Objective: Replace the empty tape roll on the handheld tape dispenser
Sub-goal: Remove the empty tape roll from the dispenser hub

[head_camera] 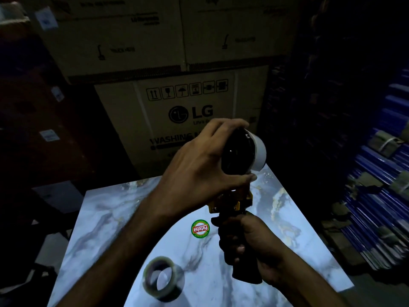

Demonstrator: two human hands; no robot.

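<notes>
On the left of the table (106,218), near its front edge, lies one loose tape roll (163,277), tipped on its side with its hollow core showing; it is apart from both hands, below the left forearm. Further right, one round green-and-red sticker (200,228) sits flat on the marbled top. Above it, the left hand (197,167) is curled over a second roll (243,151), dark on its face with a white outer band. Fingers lie across its top and the thumb presses beneath it. This roll sits at the head of the single handheld tape dispenser (222,204), whose yellow frame shows just under the left thumb. Furthest right, the right hand (256,242) is wrapped tight round the dispenser's black handle, holding it upright above the table. Behind stand at least three stacked cardboard boxes (190,111), dim in the poor light.
</notes>
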